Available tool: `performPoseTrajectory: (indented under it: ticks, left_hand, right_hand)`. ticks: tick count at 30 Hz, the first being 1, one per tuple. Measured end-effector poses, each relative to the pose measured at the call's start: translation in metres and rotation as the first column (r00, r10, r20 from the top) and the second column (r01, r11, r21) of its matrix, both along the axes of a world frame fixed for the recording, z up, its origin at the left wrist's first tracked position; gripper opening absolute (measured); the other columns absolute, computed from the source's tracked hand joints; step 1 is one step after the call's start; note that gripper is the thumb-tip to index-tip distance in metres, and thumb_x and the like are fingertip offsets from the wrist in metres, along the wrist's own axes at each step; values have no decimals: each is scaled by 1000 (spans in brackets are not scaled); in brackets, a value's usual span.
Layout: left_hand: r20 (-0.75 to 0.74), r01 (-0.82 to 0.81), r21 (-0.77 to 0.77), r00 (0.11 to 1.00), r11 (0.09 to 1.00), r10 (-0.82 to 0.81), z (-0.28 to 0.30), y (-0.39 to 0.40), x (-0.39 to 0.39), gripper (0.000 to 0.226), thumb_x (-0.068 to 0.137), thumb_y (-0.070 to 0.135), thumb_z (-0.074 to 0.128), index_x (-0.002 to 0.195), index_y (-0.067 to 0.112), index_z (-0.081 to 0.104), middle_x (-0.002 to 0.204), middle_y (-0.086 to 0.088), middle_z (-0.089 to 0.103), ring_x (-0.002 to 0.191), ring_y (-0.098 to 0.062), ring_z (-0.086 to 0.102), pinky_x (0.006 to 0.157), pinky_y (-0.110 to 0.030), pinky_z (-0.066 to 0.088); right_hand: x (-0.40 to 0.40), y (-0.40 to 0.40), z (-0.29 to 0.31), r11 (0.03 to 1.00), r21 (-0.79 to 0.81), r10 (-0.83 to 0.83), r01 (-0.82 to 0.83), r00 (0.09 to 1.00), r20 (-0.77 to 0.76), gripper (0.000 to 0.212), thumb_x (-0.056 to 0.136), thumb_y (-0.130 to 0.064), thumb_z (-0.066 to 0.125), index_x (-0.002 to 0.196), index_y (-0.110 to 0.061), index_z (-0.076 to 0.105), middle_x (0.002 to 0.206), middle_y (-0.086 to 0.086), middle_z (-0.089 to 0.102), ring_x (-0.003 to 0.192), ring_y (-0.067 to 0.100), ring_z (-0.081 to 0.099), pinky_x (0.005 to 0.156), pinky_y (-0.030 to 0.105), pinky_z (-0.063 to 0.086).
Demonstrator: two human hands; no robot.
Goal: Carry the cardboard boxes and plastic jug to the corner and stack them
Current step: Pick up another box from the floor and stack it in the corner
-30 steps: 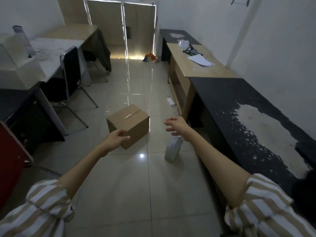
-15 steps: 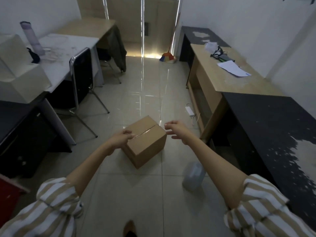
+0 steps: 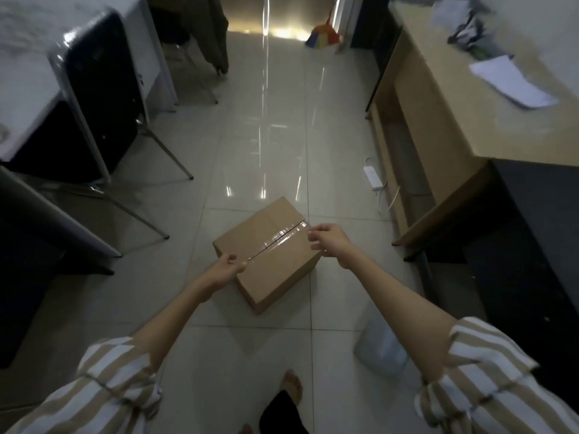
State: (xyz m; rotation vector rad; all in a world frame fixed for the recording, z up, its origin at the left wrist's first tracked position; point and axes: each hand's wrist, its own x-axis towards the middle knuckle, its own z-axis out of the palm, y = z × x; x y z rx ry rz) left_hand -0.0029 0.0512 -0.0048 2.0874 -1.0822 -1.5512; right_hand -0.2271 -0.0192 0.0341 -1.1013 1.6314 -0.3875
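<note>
Reaching down from the head view, both arms stretch over a taped cardboard box [image 3: 269, 252] sitting on the tiled floor [image 3: 194, 346]. Left hand [image 3: 227, 270] is at the box's near-left edge, fingers curled loosely, thumb and fingertips right at the tape end; whether it actually grips the box, I cannot tell. Right hand [image 3: 329, 244] is at the far-right edge by the other end of the tape, fingers bent and partly spread, not clamped on anything that shows. Plastic jug [image 3: 380, 346] stands on the floor just under the right forearm, near the dark desk [image 3: 517, 261]. Wooden desk [image 3: 463, 114] runs along the right, a black chair [image 3: 100, 98] on the left. One bare foot [image 3: 291, 386] shows at the bottom.
</note>
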Motion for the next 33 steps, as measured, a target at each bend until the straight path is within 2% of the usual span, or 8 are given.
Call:
performPoseTrajectory:
  ticks: [6,10,14,17,20,22,26,33]
  left_hand:
    - [22,-60,42,998,997,59,-172,-72,13,56,96,34,48,145,10,32,149,-14,36,132,-29,40,102,-35,37]
    - [146,3,-5,989,1000,-2,-297,-89,12,60,97,39,42,149,16,25,160,-11,6,146,-28,16,118,-43,19]
    - [283,-4,-149,958,989,46,-369,-102,-4,69,95,43,45,152,30,8,155,-19,-26,147,-34,-8,118,-42,3]
    - [221,-121,-181,962,976,161,-401,-104,-6,90,83,51,61,149,40,2,148,-6,-43,146,-35,-15,118,-41,6]
    - [178,-89,-265,974,960,140,-416,-96,0,110,70,50,75,148,44,-3,142,8,-48,145,-14,-8,114,-25,9]
    - [181,-47,-276,979,960,99,-420,-93,6,115,68,46,78,147,43,-5,144,1,-49,141,-8,-12,111,-20,5]
    - [235,70,-202,972,977,-21,-418,-106,37,117,67,46,78,149,37,-4,145,-4,-48,146,-20,-7,115,-26,2]
    - [284,320,-20,910,947,-301,-402,-147,126,120,59,44,84,147,45,3,151,1,-40,146,-27,-18,119,-54,5]
  right_hand:
    - [1,-85,-188,999,39,-14,18,996,-92,10,88,-12,60,95,-15,66,96,6,61,75,15,55,47,9,38]
    - [-9,-120,-309,993,-21,107,-119,945,-310,39,90,-16,59,127,-5,57,126,13,58,114,25,54,93,29,45]
    - [8,-146,-383,950,-27,253,-312,818,-517,64,91,-29,55,145,-6,31,151,25,24,144,38,15,117,40,12]
    - [11,-169,-411,956,-33,214,-290,774,-595,85,88,-43,59,152,-14,11,157,27,-7,146,40,-14,118,47,-4]
    - [1,-181,-422,966,137,257,-221,735,-627,118,76,-55,69,152,-17,-12,156,22,-26,143,38,-27,113,56,-15]
    - [-5,-179,-423,957,205,288,-204,736,-612,127,70,-63,70,151,-17,-17,157,20,-24,146,37,-22,114,58,-13]
    - [-3,-163,-421,935,249,353,-251,697,-624,138,59,-72,71,151,-19,-18,157,23,-13,146,40,-12,117,56,-6]
    - [34,-81,-414,914,278,406,-296,642,-650,112,67,-78,57,147,-15,13,151,22,15,137,41,16,112,47,17]
